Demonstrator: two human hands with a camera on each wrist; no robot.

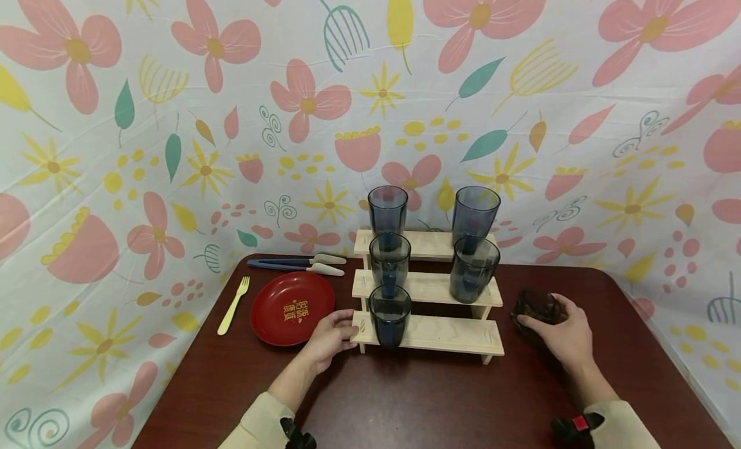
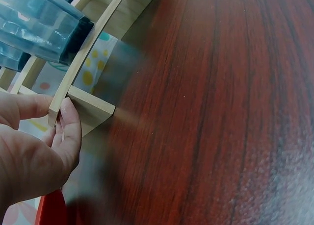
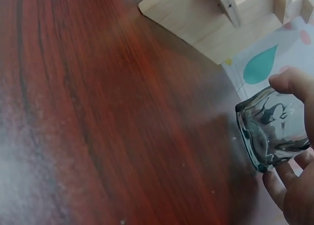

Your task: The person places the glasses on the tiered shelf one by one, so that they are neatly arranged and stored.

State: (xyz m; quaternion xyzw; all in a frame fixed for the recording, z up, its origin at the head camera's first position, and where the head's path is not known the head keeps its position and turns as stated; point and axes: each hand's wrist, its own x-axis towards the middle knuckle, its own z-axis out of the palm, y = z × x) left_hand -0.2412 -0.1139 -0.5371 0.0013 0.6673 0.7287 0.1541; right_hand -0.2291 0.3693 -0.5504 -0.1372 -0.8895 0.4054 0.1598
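Observation:
A light wooden three-step rack (image 1: 451,333) stands on the dark red-brown table. My left hand (image 1: 331,339) pinches the left end of its lowest board, thumb and fingers on either side in the left wrist view. To the right of the rack, my right hand (image 1: 566,333) grips a dark, see-through drinking glass (image 3: 270,127), thumb on one side and fingers on the other. On the lowest step, toward the left, is a bluish-grey glass (image 1: 390,320). Two glasses stand on the middle step, including the right one (image 1: 473,272), and two more on the top step.
Left of the rack lies a red plate (image 1: 266,314) with gold characters. A pale yellow fork (image 1: 234,305) is beside it, and blue-handled tongs (image 1: 295,265) with light tips lie behind it. A flower-patterned cloth (image 1: 324,146) hangs behind the table.

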